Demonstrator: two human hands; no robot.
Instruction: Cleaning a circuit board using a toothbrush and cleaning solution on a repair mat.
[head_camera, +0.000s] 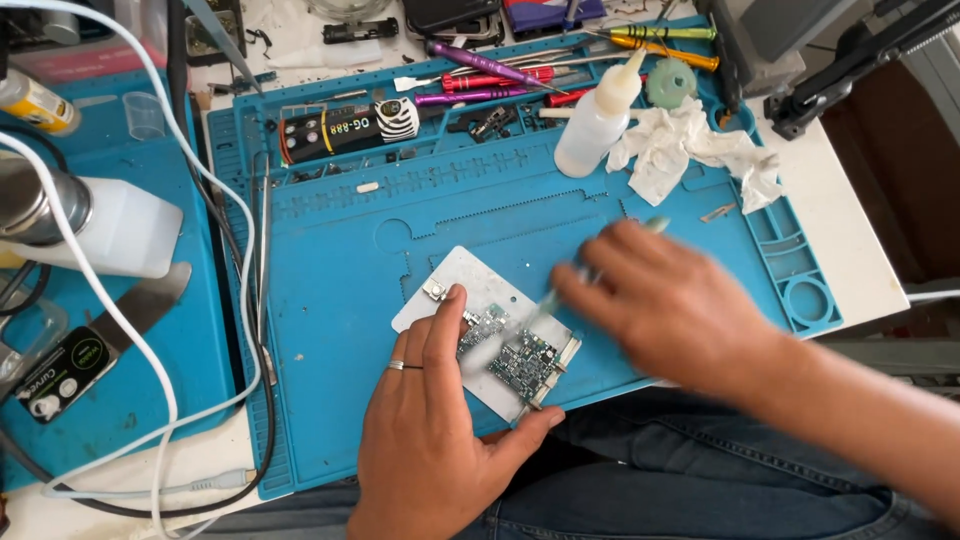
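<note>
Head view | left hand (430, 420) flat on plate (450, 280) | right hand (670, 305) pinching blurred tool (600, 268) | bottle (598, 118), tissue (680, 150) behind

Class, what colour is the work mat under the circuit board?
Blue work mat, seen clearly in the head view.

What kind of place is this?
Likely an electronics repair bench: a blue repair mat, screwdrivers along its top, and a small circuit board on a white plate, steadied by the left hand.
</note>
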